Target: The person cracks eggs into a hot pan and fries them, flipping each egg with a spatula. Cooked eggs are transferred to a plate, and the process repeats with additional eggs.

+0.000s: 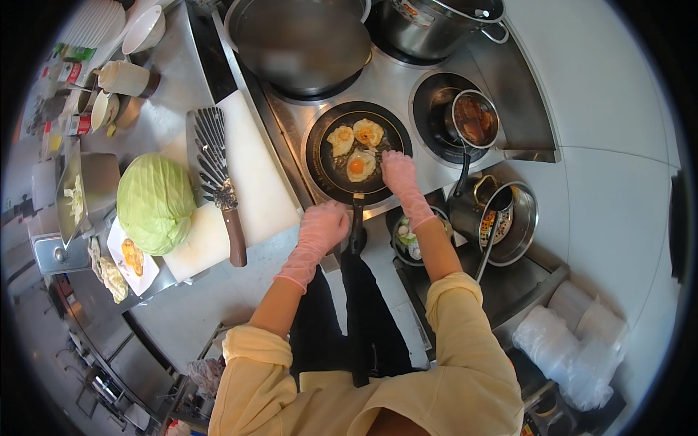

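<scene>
A black frying pan (pixel 342 188) sits on a cooktop, with three fried eggs in it. The nearest egg (pixel 360 165) has an orange yolk facing up; two browned eggs (pixel 368 133) lie behind it. My right hand (pixel 398 166), in a pink glove, is over the pan's right rim with its fingers curled down. Whether it holds anything is hidden. Just left of the pan's handle (pixel 357 223), my left hand (pixel 325 223), gloved too, is closed in a loose fist at the cooktop's front edge. Nothing shows in it, and it appears apart from the handle.
Left stand a green cabbage (pixel 155 204), a white cutting board (pixel 262 180) and a slotted turner (pixel 221 185). Large pots (pixel 436 32) occupy the back burners. A small saucepan (pixel 475 119) of brown food rests at right, its handle jutting forward. Lower right is a metal pot (pixel 523 218) with a ladle.
</scene>
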A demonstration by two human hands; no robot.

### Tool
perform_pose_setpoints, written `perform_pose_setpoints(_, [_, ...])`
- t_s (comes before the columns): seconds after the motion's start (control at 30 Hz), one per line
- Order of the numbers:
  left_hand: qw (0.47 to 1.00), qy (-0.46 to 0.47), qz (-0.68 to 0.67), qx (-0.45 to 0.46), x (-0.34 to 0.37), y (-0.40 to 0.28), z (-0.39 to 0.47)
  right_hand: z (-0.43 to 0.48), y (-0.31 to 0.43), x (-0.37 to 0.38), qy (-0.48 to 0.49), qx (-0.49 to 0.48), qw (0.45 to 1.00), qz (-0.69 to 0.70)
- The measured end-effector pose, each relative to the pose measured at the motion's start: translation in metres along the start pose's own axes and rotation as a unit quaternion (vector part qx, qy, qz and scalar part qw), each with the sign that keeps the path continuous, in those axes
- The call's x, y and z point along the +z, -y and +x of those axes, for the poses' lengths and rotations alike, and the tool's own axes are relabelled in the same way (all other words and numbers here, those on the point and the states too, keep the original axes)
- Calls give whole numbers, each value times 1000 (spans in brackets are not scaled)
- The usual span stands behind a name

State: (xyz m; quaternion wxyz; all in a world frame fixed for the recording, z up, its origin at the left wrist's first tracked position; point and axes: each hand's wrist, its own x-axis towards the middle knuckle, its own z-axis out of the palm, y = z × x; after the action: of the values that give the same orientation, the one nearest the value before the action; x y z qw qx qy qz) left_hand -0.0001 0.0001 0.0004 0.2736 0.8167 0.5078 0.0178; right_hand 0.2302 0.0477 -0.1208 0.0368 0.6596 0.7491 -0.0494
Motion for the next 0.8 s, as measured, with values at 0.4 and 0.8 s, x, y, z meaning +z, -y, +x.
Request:
perform_pose_setpoints(0.4, [1000, 5, 6, -11, 3, 0, 1, -10, 23, 16, 6, -42, 998, 41])
perform_pose_setpoints(0.8, [1000, 15, 19, -12, 2, -1, 1, -42, 28, 5, 78, -67, 993, 59])
